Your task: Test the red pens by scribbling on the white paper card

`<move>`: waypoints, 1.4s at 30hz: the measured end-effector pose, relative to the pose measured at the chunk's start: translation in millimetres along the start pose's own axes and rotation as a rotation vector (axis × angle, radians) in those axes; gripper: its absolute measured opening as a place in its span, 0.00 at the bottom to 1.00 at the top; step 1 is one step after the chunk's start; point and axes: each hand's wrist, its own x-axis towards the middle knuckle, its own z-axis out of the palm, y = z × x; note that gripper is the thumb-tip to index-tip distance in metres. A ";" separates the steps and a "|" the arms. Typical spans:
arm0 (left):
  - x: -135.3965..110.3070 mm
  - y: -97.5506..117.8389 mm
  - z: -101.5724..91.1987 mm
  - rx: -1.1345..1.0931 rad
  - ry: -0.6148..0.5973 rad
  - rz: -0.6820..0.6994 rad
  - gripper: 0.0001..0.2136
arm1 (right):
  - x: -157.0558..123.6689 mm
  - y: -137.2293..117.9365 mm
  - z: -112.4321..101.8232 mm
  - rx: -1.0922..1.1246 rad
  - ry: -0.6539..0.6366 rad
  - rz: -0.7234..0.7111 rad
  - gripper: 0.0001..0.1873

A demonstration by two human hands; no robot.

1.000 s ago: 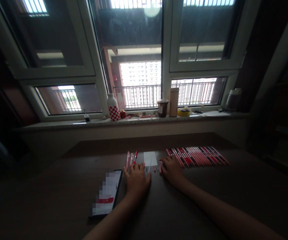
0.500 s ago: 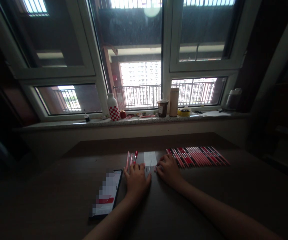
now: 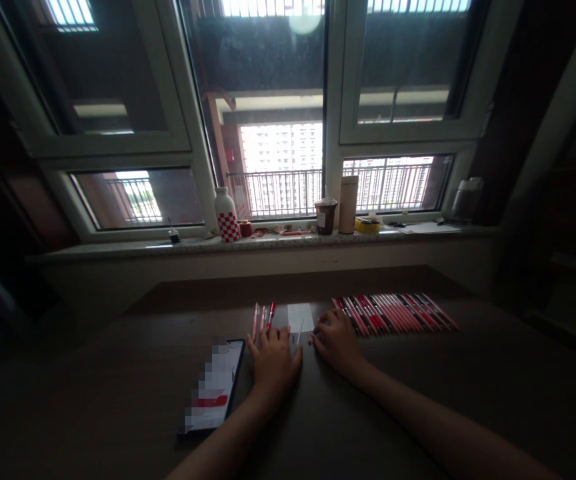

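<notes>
Now the right hand (image 3: 338, 341) sits nearer the pink piece (image 3: 310, 339).

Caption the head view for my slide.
Left hand beside a phone, right hand beside a row of pen-like sticks.

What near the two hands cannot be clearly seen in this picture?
In the head view:
Right hand: its grip, if any, hidden by its own fingers.
Red pen: lower end, behind the left hand.
Phone: much of its screen, covered by pixel blocks.
Pale sheet: any writing, too small.
Left forearm: its rear, cut off by the bottom edge.
</notes>
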 end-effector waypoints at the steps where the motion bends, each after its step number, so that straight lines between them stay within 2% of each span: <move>1: 0.1 -0.1 0.3 -0.001 0.001 0.001 0.20 | 0.0 0.2 0.4 -0.001 -0.001 0.001 0.05; 9: 0.6 -4.0 6.7 -0.009 0.019 0.018 0.21 | 0.7 2.2 2.9 0.024 0.027 0.005 0.03; 18: 0.1 -2.5 4.0 -0.007 0.011 0.006 0.20 | 0.1 6.7 1.3 0.174 0.081 0.003 0.03; 26: 0.5 -1.5 1.2 0.012 0.002 0.001 0.20 | 0.8 13.8 8.4 0.234 0.098 -0.020 0.15; 33: 1.4 -3.0 6.1 -0.017 0.004 0.015 0.20 | 1.8 15.0 5.8 0.380 0.073 0.053 0.13; 36: 1.7 -3.9 7.5 -0.060 0.006 0.057 0.20 | 2.2 14.5 5.1 0.449 0.087 0.116 0.10; 42: 2.6 -5.0 5.3 -0.187 -0.039 0.277 0.16 | 2.7 18.6 9.2 0.522 0.097 0.179 0.05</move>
